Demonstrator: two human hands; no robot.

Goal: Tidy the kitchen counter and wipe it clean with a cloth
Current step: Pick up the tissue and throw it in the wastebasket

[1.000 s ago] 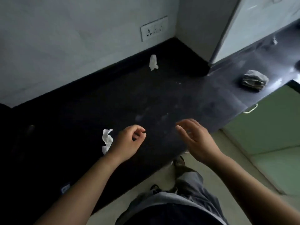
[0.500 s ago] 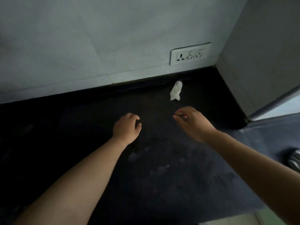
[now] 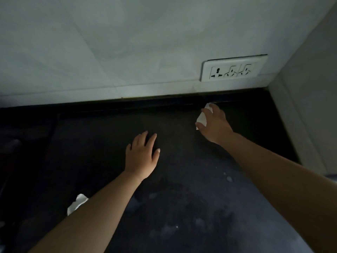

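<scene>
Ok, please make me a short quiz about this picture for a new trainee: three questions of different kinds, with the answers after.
1. True or false: the left hand is open over the dark counter, its fingers straight, and holds nothing.
2. What does the right hand grip near the wall, below the socket? A) a grey cloth B) a crumpled white paper C) a spoon
3. Fill in: a second white paper lies on the counter beside the left ____.
Key: 1 true; 2 B; 3 forearm.
</scene>
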